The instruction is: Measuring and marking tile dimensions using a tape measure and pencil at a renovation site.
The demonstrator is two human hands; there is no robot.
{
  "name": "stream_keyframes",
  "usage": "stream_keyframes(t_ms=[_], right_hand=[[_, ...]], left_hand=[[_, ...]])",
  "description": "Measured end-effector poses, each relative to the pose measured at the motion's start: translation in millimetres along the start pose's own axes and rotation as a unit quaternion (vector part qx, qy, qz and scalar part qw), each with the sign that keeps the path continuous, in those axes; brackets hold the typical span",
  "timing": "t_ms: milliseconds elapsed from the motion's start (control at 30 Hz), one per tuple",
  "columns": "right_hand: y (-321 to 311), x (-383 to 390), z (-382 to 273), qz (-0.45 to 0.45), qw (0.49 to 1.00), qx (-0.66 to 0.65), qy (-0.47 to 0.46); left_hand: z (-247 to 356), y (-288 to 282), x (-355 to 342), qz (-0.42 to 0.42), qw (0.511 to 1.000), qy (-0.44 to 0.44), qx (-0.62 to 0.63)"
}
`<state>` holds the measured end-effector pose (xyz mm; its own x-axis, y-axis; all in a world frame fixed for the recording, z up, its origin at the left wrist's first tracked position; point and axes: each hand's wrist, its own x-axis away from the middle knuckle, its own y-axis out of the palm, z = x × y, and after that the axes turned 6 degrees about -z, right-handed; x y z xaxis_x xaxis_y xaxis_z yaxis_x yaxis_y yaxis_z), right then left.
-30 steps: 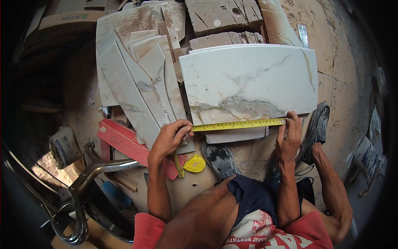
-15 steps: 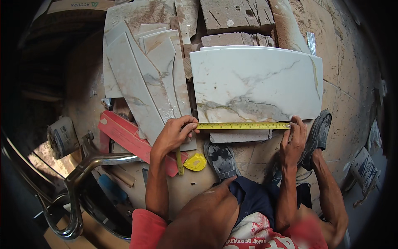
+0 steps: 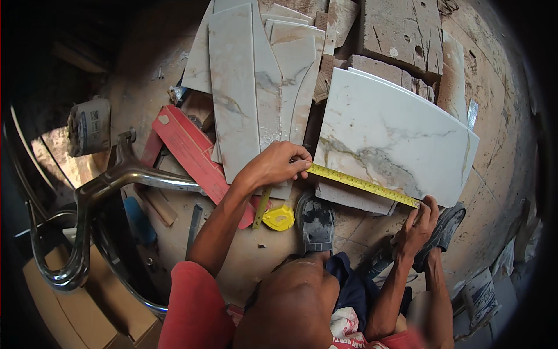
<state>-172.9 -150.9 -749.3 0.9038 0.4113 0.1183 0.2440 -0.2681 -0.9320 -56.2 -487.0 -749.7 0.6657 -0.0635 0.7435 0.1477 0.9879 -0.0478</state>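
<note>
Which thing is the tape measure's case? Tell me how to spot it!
Find the big white marble-look tile with the yellow tape stretched along its near edge. Follow the tape past the left hand, down to the floor. The case lies there beside a dusty shoe, small, rounded and bright yellow.

A yellow tape measure (image 3: 363, 185) lay stretched along the near edge of a white marble-veined tile (image 3: 395, 136), centre-right of frame.

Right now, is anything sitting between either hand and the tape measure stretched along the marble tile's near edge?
Nothing visible. The left hand already pins the yellow tape measure at the left corner of the large marble tile, and the right hand holds its far end at the right corner. The blade lies unobstructed between them.
</note>
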Motion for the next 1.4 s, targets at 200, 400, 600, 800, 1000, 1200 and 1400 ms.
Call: stream_keyframes(t_ms=[200,400,600,800,1000,1200,1400], right_hand=[[6.5,1.8,6.3,0.000,1.000,0.006,-0.004],[8.7,3.2,10.4,0.000,1.000,0.008,0.001],[9.4,2.7,9.8,0.001,1.000,0.005,0.010],[10.4,1.1,5.2,-0.004,1.000,0.015,0.007],[2.6,0.8,11.4,0.024,0.999,0.034,0.002],[16.0,-1.4,3.3,0.019,1.000,0.004,-0.011],[11.0,-1.8,9.9,0.038,0.999,0.012,-0.017]], left_hand=[[-1.0,0.6,-0.1,0.007,1.000,-0.002,0.010],[-3.1,3.5,-0.9,0.013,1.000,0.006,0.009],[-4.5,3.9,-1.4,0.019,1.000,0.015,0.006],[-5.1,3.6,3.4,0.028,0.999,0.016,0.007],[7.8,6.2,-3.0,0.013,1.000,0.006,-0.004],[-8.6,4.9,4.0,0.028,0.999,-0.028,0.035],[-2.7,10.5,-2.7,0.027,0.999,-0.020,0.028]])
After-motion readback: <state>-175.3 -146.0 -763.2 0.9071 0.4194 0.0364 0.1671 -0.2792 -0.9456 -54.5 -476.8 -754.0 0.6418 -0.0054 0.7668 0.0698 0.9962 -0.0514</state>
